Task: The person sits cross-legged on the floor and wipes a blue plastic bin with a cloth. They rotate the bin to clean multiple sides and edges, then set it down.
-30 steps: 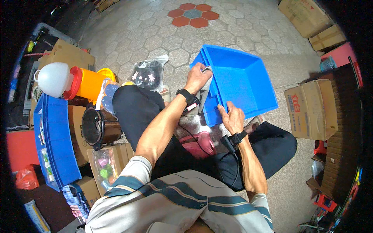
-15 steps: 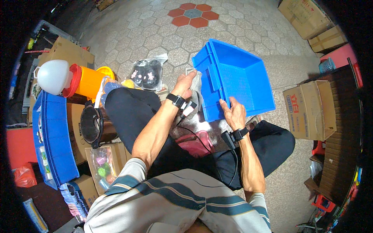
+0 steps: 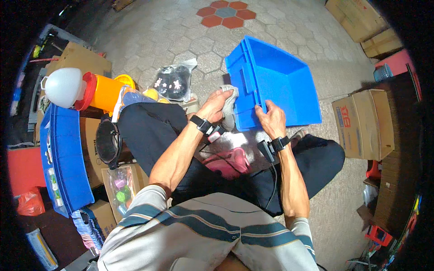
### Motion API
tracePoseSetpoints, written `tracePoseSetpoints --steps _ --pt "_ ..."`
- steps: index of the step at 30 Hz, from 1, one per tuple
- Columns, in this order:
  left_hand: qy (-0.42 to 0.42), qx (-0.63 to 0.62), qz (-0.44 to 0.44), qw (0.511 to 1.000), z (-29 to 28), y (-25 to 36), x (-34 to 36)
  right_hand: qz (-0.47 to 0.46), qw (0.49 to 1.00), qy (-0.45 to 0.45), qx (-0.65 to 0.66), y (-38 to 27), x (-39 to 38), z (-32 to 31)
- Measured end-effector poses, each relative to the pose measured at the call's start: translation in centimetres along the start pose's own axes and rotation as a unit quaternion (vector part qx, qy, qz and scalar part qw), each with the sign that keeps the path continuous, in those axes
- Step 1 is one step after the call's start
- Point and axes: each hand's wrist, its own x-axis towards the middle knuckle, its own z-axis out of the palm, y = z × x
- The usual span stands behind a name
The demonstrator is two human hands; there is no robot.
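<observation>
Gripping grey cloth (image 3: 230, 113), bent-fingered left hand (image 3: 217, 105) beside blue bin (image 3: 289, 92), its near edge pinched by right hand (image 3: 272, 120)

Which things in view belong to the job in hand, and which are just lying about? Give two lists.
Job in hand:
grey cloth, in the left grip
blue bin, with the right grip at its near edge

Lying about:
long blue tray
orange container
clear bag of black things
open cardboard box
red plastic bag
</observation>
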Motion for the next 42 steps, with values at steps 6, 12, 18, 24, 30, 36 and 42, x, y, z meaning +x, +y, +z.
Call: tracePoseSetpoints --steps 6,12,18,24,30,36,42 --pt "-0.119 0.024 0.066 0.990 0.7 1.0 -1.7 -0.003 1.000 -0.001 0.014 -0.5 0.4 0.7" --pt "-0.130 0.128 0.047 0.982 1.9 0.1 -1.7 0.009 1.000 -0.024 0.000 -0.8 0.1 1.2" --pt "-0.111 0.080 0.044 0.990 1.2 -1.3 0.0 0.010 0.999 -0.034 0.016 -0.8 -0.1 1.6" --pt "0.007 0.301 0.179 0.937 1.6 0.7 -1.0 0.015 0.999 -0.043 0.016 -0.5 0.0 1.4" --pt "0.103 0.300 0.095 0.944 0.5 2.9 -1.4 0.012 0.999 -0.033 0.019 -0.1 0.1 2.0" --pt "-0.185 -0.154 0.055 0.969 -1.1 5.3 -2.6 0.023 0.999 -0.047 0.011 0.3 0.2 2.3" --pt "-0.116 -0.016 -0.033 0.993 0.2 0.4 -1.9 0.019 0.999 -0.036 0.018 0.1 0.3 2.0"
